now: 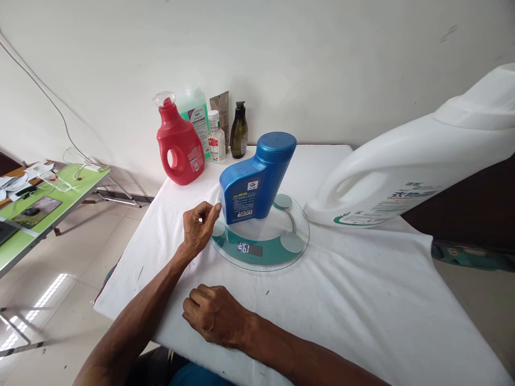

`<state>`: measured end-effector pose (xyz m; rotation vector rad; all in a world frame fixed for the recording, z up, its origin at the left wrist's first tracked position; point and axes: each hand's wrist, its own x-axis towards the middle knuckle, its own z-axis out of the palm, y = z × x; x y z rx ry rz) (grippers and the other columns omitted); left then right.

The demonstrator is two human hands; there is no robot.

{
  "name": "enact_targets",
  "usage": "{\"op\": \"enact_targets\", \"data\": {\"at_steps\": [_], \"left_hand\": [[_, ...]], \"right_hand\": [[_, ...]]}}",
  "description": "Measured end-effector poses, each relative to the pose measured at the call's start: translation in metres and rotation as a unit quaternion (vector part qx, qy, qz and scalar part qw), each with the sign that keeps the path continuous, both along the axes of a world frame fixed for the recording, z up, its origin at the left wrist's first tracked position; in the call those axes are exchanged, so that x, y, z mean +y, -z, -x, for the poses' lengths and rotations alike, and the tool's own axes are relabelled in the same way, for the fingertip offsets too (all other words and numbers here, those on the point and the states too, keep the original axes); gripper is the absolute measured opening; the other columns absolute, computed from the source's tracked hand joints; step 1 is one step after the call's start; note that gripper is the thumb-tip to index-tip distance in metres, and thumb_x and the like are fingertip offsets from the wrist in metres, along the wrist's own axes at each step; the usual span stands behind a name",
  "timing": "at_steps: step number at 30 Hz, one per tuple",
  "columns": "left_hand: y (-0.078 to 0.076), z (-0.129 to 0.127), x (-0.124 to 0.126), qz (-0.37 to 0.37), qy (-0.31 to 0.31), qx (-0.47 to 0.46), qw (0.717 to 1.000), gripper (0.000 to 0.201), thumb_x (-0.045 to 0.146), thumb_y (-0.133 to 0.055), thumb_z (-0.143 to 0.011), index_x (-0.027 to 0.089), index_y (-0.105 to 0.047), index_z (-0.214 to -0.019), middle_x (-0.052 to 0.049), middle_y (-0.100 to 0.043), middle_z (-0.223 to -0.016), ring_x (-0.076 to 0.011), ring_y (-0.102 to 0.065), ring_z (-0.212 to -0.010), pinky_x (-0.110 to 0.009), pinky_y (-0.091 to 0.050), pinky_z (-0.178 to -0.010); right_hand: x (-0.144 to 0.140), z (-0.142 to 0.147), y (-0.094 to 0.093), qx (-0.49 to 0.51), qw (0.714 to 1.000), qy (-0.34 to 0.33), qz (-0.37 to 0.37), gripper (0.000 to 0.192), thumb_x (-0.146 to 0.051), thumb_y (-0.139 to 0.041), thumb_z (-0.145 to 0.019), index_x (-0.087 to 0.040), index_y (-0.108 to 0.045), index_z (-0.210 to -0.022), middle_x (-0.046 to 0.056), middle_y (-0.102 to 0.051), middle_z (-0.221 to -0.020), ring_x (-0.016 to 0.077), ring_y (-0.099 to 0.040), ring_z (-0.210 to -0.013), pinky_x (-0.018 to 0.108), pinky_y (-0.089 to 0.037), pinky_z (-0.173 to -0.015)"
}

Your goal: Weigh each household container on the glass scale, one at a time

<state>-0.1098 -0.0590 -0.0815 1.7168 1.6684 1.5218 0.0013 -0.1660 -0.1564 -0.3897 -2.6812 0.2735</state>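
A blue plastic bottle (254,179) stands upright on a round glass scale (281,256) in the middle of the white-covered table (362,300). The scale's display shows lit digits. My left hand (199,225) hovers at the scale's left rim, beside the bottle's lower corner, with thumb and fingers pinched together and nothing visible in them. My right hand (213,313) rests on the cloth in front of the scale, fingers curled under, holding nothing.
A large white jug (414,161) lies tilted at the right, next to the scale. At the back stand a red detergent bottle (179,142), a green bottle (196,115), a small clear bottle (216,138) and a dark pump bottle (238,132). A green table (60,198) stands at left.
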Motion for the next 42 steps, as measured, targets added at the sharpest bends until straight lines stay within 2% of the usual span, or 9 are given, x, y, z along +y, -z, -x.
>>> {"op": "enact_targets", "data": {"at_steps": [5, 10, 16, 18, 22, 31, 34, 38, 42], "left_hand": [[-0.005, 0.003, -0.001, -0.034, 0.016, -0.022, 0.999, 0.043, 0.058, -0.060, -0.095, 0.020, -0.062, -0.077, 0.001, -0.057, -0.065, -0.0124, -0.048, -0.060, -0.028, -0.042, -0.061], [-0.004, 0.005, 0.006, -0.059, 0.034, -0.060, 0.996, 0.040, 0.059, -0.066, -0.092, 0.021, -0.062, -0.105, -0.003, -0.066, -0.089, -0.0159, -0.061, -0.080, -0.032, -0.050, -0.077], [-0.010, -0.019, 0.017, -0.015, 0.103, -0.087, 0.991, 0.082, 0.055, -0.089, -0.069, 0.022, -0.053, -0.134, -0.013, -0.066, -0.129, -0.0286, -0.064, -0.118, -0.045, -0.051, -0.100], [-0.013, -0.030, 0.022, 0.018, 0.107, -0.110, 0.988, 0.083, 0.052, -0.093, -0.065, 0.023, -0.054, -0.133, -0.011, -0.067, -0.128, -0.0285, -0.066, -0.116, -0.044, -0.052, -0.099], [-0.016, -0.046, 0.034, 0.076, 0.091, -0.171, 0.978, 0.068, 0.050, -0.093, -0.066, 0.023, -0.062, -0.120, -0.006, -0.073, -0.113, -0.0247, -0.069, -0.102, -0.038, -0.057, -0.088], [-0.024, -0.045, 0.051, 0.085, 0.114, -0.291, 0.946, 0.062, 0.038, -0.098, -0.056, 0.018, -0.073, -0.109, -0.006, -0.078, -0.100, -0.0241, -0.074, -0.090, -0.039, -0.063, -0.081], [-0.036, -0.031, 0.069, 0.048, 0.099, -0.310, 0.944, 0.064, 0.036, -0.099, -0.053, 0.018, -0.073, -0.109, -0.007, -0.078, -0.098, -0.0247, -0.074, -0.087, -0.040, -0.064, -0.080], [-0.051, -0.002, 0.111, -0.041, 0.038, -0.269, 0.962, 0.066, 0.035, -0.100, -0.051, 0.017, -0.071, -0.108, -0.008, -0.077, -0.101, -0.0249, -0.073, -0.089, -0.043, -0.063, -0.083], [-0.044, 0.019, 0.156, -0.089, 0.000, -0.241, 0.967, 0.065, 0.037, -0.098, -0.057, 0.015, -0.070, -0.111, -0.008, -0.075, -0.101, -0.0240, -0.071, -0.090, -0.045, -0.061, -0.086]], "right_hand": [[0.000, 0.000, 0.000, -0.006, 1.000, -0.001, 0.008, 0.017, -0.021, -0.054, -0.101, -0.020, -0.055, -0.084, 0.002, -0.062, -0.075, 0.0153, -0.051, -0.064, 0.029, -0.021, -0.047], [0.000, 0.000, -0.001, -0.025, 1.000, 0.001, 0.001, 0.016, -0.023, -0.055, -0.099, -0.020, -0.057, -0.083, 0.002, -0.062, -0.075, 0.0159, -0.052, -0.063, 0.031, -0.018, -0.046], [-0.002, -0.001, 0.000, 0.003, 1.000, 0.002, -0.020, 0.020, -0.021, -0.057, -0.096, -0.021, -0.055, -0.076, 0.001, -0.060, -0.072, 0.0161, -0.053, -0.061, 0.032, -0.017, -0.046], [-0.002, -0.002, 0.000, 0.015, 1.000, -0.003, -0.023, 0.020, -0.020, -0.057, -0.096, -0.021, -0.055, -0.076, 0.000, -0.060, -0.071, 0.0165, -0.053, -0.061, 0.033, -0.019, -0.047], [-0.001, -0.003, -0.002, 0.029, 0.999, -0.008, -0.018, 0.018, -0.018, -0.058, -0.094, -0.020, -0.055, -0.077, 0.001, -0.060, -0.073, 0.0175, -0.055, -0.063, 0.033, -0.021, -0.047], [0.001, -0.001, 0.011, 0.032, 0.999, -0.025, -0.016, 0.019, -0.027, -0.064, -0.092, -0.021, -0.056, -0.076, 0.001, -0.059, -0.071, 0.0174, -0.052, -0.060, 0.032, -0.018, -0.044], [0.000, 0.001, 0.017, 0.036, 0.999, -0.016, -0.020, 0.020, -0.029, -0.062, -0.094, -0.021, -0.056, -0.078, 0.000, -0.058, -0.069, 0.0168, -0.050, -0.057, 0.030, -0.018, -0.042], [-0.004, 0.006, 0.030, 0.074, 0.997, 0.019, -0.019, 0.024, -0.035, -0.062, -0.097, -0.022, -0.055, -0.079, -0.001, -0.058, -0.066, 0.0160, -0.049, -0.053, 0.029, -0.019, -0.040], [-0.011, 0.020, 0.051, 0.089, 0.994, 0.053, -0.033, 0.028, -0.041, -0.062, -0.098, -0.024, -0.054, -0.077, -0.002, -0.056, -0.062, 0.0164, -0.048, -0.050, 0.028, -0.021, -0.037]]}}
